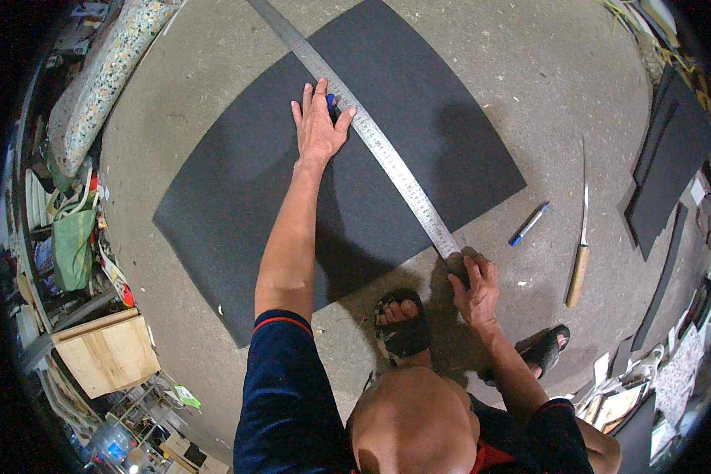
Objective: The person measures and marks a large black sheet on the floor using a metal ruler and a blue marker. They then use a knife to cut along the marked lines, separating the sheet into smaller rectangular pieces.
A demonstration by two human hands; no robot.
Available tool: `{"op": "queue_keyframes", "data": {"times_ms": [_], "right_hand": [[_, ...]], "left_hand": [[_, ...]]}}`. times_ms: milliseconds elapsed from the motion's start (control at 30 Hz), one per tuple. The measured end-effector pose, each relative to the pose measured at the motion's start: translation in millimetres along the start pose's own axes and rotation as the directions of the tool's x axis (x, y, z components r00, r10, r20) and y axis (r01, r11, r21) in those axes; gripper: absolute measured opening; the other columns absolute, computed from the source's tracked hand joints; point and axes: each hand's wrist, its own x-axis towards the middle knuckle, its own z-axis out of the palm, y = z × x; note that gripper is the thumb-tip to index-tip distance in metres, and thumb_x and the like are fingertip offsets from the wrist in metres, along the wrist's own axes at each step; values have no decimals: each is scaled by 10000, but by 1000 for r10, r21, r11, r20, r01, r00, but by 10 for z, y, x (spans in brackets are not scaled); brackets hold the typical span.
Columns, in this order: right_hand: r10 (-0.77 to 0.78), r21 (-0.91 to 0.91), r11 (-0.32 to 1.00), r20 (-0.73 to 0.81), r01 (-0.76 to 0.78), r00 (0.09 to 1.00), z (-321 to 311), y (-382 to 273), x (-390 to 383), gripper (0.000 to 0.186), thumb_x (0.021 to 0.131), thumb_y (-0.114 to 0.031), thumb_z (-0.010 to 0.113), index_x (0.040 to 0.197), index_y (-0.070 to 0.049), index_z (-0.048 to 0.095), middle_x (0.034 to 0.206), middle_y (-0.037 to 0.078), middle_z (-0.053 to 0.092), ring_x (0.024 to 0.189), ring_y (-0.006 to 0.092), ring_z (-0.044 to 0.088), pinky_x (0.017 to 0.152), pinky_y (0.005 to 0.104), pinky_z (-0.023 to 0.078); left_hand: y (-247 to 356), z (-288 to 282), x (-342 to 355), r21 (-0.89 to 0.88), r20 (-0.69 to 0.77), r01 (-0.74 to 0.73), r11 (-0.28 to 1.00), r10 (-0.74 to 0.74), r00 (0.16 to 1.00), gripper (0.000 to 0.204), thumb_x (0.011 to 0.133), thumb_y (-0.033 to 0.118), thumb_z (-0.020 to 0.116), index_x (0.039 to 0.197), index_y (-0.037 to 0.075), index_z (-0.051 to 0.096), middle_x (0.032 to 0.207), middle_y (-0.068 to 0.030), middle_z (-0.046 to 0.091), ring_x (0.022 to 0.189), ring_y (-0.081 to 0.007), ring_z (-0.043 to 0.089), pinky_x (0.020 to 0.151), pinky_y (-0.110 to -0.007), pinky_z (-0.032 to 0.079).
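A long steel ruler (pixel 395 170) lies diagonally across a large dark grey sheet (pixel 253 189) on the floor. My left hand (pixel 320 126) rests on the sheet with its fingers spread, thumb and a fingertip against the ruler's left edge. Something small and blue (pixel 331 101) shows between that thumb and fingers; its kind is mostly hidden. At the ruler's near end, just past the sheet's edge, my right hand (pixel 476 292) is closed on it, fingers curled and thumb on the left side.
Right of the sheet lie a blue and white pen (pixel 529 223) and a long thin knife (pixel 583 237) with a wooden handle. Dark offcuts (pixel 671 150) lie farther right. On the left are a speckled foam roll (pixel 107 87), a green bag (pixel 73 245) and a wooden box (pixel 107 355). My sandalled foot (pixel 400 320) stands near the sheet.
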Motion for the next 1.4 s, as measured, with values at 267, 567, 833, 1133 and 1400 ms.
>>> {"op": "queue_keyframes", "data": {"times_ms": [267,567,833,1133,1400], "right_hand": [[8,43,999,24,-9,1000,21,-3,-7,532,768,-130,822,1253,-29,629,1243,177,600,1110,395,589,933,464,513],[36,24,999,33,-36,999,-221,67,26,478,853,-228,782,1262,-32,632,1214,190,617,1117,397,588,949,464,505],[338,-410,828,-180,-383,924,-1345,1259,439,586,790,-234,829,1273,-12,582,1141,214,659,1074,424,626,936,489,501],[517,-377,776,-80,-506,852,-1628,2181,122,521,755,-164,821,1181,15,580,984,246,687,941,449,673,817,505,544],[322,-172,909,-284,-379,903,-1447,1127,598,343,779,-107,781,1030,-13,567,894,202,670,796,349,683,694,442,525]], "left_hand": [[-14,-19,-11,-26,-4,5,1000,-5,1000,882,879,414,741,1550,37,310,1568,-219,397,1523,-375,255,1248,-582,110],[-102,-34,-4,57,131,-93,994,85,988,1347,628,655,865,1593,12,178,1625,-238,275,1553,-377,151,1245,-598,52],[-83,-47,10,84,123,-78,993,68,990,1318,638,654,864,1593,35,200,1604,-243,323,1556,-361,154,1256,-574,62],[-100,37,33,42,122,-107,993,101,987,1323,651,683,839,1604,37,187,1603,-222,353,1564,-343,139,1250,-580,61],[-160,-64,-8,63,126,-100,993,92,988,1335,634,654,861,1592,5,195,1603,-220,355,1559,-364,145,1243,-595,78]]}}
